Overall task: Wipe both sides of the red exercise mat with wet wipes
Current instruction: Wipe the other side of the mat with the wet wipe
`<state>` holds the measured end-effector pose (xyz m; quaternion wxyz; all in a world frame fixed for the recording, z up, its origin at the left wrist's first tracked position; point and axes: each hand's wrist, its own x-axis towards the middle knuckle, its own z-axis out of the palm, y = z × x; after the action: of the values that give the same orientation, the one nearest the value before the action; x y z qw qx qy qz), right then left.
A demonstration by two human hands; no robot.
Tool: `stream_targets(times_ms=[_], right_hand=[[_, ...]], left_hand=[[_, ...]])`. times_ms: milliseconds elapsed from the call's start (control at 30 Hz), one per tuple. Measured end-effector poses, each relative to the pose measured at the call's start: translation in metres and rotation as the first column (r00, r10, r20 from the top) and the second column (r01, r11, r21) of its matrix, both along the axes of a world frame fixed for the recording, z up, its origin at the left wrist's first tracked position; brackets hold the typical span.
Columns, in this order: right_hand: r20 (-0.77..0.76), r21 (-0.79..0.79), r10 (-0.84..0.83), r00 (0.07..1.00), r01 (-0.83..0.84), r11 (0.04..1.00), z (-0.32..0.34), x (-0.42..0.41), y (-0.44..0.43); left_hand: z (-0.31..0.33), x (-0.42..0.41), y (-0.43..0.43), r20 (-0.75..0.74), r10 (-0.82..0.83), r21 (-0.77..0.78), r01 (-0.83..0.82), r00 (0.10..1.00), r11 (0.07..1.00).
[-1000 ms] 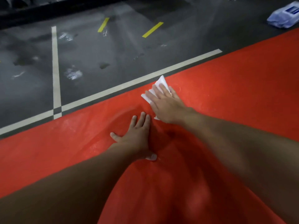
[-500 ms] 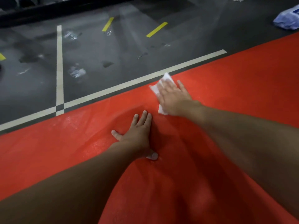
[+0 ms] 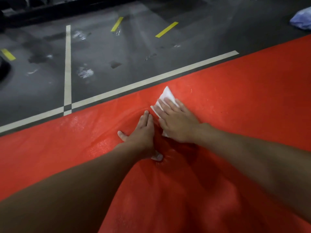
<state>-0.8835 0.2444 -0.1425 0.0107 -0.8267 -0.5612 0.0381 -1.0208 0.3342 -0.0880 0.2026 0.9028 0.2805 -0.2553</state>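
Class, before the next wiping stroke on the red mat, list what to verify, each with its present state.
1. Right hand flat on the folded white wet wipe: ok.
2. Left hand pressing down the red exercise mat: ok.
3. Mat smooth around the hands: not ok, creased near the left hand.
4. Wipe's underside clean: cannot tell.
5. Pale blue plastic pack in sight beyond the mat: ok.

The person's left hand (image 3: 141,132) and right hand (image 3: 176,121) are bare. The left forearm (image 3: 67,182) and right forearm (image 3: 252,157) are bare too, smooth and long, from the wrists to where the picture ends.
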Motion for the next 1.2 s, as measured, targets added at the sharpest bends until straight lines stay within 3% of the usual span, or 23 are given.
stream_targets(times_ms=[67,167,200,333,367,500,667,800,833,900,967,1000,1133,1200], right_hand=[[0.035,-0.023,0.011,0.999,-0.010,1.000,0.005,0.023,-0.011],[0.015,-0.005,-0.317,0.948,0.317,0.948,0.011,0.031,-0.013],[0.003,0.021,-0.316,0.949,0.316,0.949,0.009,0.017,-0.009],[0.051,-0.010,0.058,0.997,-0.057,0.998,0.004,-0.025,-0.024],[0.056,-0.007,0.047,0.997,-0.046,0.999,0.008,-0.014,-0.027],[-0.004,0.012,-0.263,0.965,0.263,0.965,0.015,-0.005,-0.018],[0.039,-0.050,0.057,0.998,-0.055,0.997,0.010,-0.032,-0.041],[0.005,-0.021,-0.261,0.965,0.261,0.965,0.015,-0.012,-0.040],[-0.016,0.009,-0.258,0.966,0.258,0.966,0.012,-0.026,-0.038],[-0.049,0.030,-0.088,0.995,0.089,0.996,0.005,-0.057,-0.044],[-0.034,-0.042,0.064,0.997,-0.065,0.997,0.008,-0.052,-0.061],[-0.003,-0.063,0.068,0.998,-0.069,0.996,0.010,-0.036,-0.064],[-0.032,-0.028,-0.293,0.956,0.292,0.956,0.012,-0.025,-0.056],[-0.061,0.002,-0.161,0.985,0.161,0.987,0.006,-0.061,-0.056]], left_hand=[[-0.001,0.001,0.001,0.002,0.007,-0.001,-0.007,1.000,1.000],[-0.003,0.002,0.002,-0.005,-0.001,-0.011,0.001,1.000,1.000],[-0.003,0.002,0.002,-0.008,-0.004,-0.010,0.004,1.000,1.000],[-0.001,0.001,0.001,0.003,-0.004,-0.007,0.005,1.000,1.000],[-0.001,0.001,0.001,0.000,0.000,-0.005,0.000,1.000,1.000],[-0.003,0.002,0.003,-0.025,-0.007,0.009,0.007,1.000,1.000],[-0.002,0.000,0.002,-0.003,-0.008,0.012,0.008,1.000,1.000],[-0.005,-0.001,0.003,-0.015,-0.012,0.027,0.012,1.000,1.000],[-0.006,0.000,0.003,-0.010,-0.011,0.031,0.012,1.000,0.999],[-0.006,-0.001,0.003,0.009,-0.001,0.031,0.001,1.000,1.000],[-0.006,-0.003,0.002,0.021,0.001,0.033,-0.002,1.000,0.999],[-0.006,-0.003,0.002,0.029,-0.001,0.038,0.000,1.000,0.999],[-0.010,-0.005,0.001,0.067,-0.004,0.064,-0.001,0.998,0.998],[-0.010,-0.008,-0.002,0.087,0.002,0.084,-0.009,0.996,0.996]])
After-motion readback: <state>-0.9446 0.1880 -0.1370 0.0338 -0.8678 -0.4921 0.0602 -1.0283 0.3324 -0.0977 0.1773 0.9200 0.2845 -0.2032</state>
